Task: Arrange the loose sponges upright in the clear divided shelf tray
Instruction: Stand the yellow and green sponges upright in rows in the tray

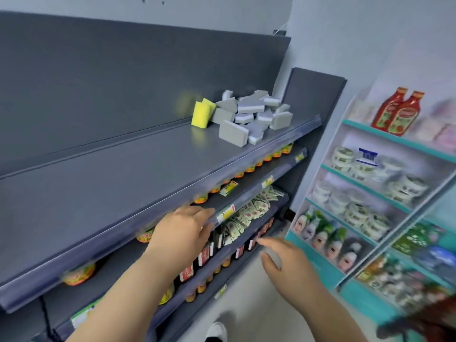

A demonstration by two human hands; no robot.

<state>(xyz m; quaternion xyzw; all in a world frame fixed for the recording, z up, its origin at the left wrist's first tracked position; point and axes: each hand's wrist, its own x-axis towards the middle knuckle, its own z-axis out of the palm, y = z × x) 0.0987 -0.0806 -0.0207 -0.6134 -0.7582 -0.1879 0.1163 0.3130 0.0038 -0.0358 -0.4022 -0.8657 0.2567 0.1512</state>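
Head camera: a loose heap of grey-and-white rectangular foam sponges (249,114) lies toward the right end of the dark grey metal top shelf (123,164). They number a dozen or so; the overlap and the blur prevent an exact count. The blocks are tumbled at all angles, some flat, some on edge, each with a grey body and a paler layer on one face. Two yellow rectangular foam sponges (201,113) stand on edge at the left side of the heap, one behind the other, the front one touching a grey block.

Lower in the frame, the person's left hand (182,230) reaches forward with fingers straight and close together, holding nothing, its tips at the clear plastic price rail (246,197) of the shelf below. The right hand (286,262) hangs in front of the lower shelves, motion-blurred, fingers loosely spread and holding nothing.

Two red plastic sauce bottles (397,112) stand side by side atop the teal-edged side rack (357,124) at right.
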